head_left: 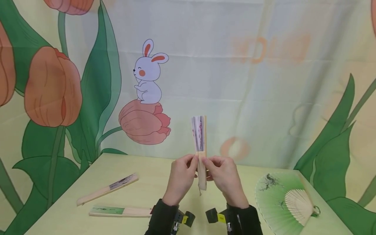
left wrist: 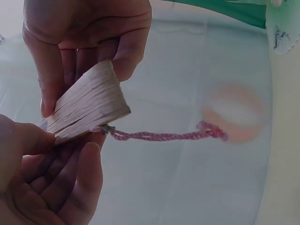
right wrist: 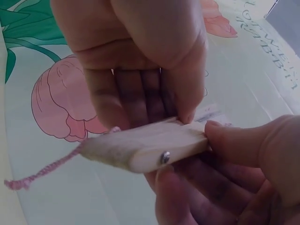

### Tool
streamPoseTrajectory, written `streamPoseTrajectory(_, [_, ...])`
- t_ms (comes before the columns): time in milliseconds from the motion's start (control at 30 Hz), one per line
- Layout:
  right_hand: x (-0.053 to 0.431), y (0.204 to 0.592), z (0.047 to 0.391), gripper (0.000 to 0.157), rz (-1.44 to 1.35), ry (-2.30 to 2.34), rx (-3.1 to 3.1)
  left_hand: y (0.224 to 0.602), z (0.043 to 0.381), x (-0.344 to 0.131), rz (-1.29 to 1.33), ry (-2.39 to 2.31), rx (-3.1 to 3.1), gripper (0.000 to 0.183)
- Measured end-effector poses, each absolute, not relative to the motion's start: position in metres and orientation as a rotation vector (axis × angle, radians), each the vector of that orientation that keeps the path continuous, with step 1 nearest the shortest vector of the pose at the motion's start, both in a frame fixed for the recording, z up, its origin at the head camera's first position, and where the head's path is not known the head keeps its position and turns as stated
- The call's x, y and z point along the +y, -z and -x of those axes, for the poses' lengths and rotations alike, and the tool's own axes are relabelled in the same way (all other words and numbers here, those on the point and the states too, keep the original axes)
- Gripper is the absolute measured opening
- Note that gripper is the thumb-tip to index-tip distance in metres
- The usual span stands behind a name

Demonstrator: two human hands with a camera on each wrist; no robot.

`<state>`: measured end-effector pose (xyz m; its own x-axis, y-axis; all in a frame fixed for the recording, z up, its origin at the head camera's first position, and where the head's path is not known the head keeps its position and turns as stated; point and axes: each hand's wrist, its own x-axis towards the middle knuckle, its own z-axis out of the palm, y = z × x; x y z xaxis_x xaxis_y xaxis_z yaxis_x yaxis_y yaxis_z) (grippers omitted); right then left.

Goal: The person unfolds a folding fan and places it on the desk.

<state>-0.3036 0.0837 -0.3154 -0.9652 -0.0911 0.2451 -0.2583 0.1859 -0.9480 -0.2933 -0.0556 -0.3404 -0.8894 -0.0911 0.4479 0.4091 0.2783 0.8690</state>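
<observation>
Upright in front of me is a nearly folded fan (head_left: 201,163), slightly spread at its patterned purple-and-white upper end. My left hand (head_left: 181,174) pinches its pale wooden ribs from the left, while my right hand (head_left: 226,176) pinches them from the right. Both thumbs rest on the near side, just below the patterned part. A pink twisted cord (left wrist: 168,136) hangs from the lower end of the ribs in the left wrist view. The right wrist view shows a metal rivet (right wrist: 165,156) through that end.
Two folded fans lie at left on the pale yellow table (head_left: 141,186): one with a dark pattern (head_left: 107,190), another with a green part (head_left: 120,211) and its end behind my left sleeve. At right lies a spread green fan (head_left: 273,192). A printed curtain (head_left: 205,71) hangs behind.
</observation>
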Motion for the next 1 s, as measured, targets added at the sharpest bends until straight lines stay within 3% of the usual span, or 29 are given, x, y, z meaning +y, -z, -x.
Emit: streamPoseTrajectory(1000, [0.0837, 0.3097, 0.2986, 0.019, -0.350, -1.965, -2.228, 0.3371, 0.2910, -0.0526, 0.315, 1.656, -2.065, 0.024])
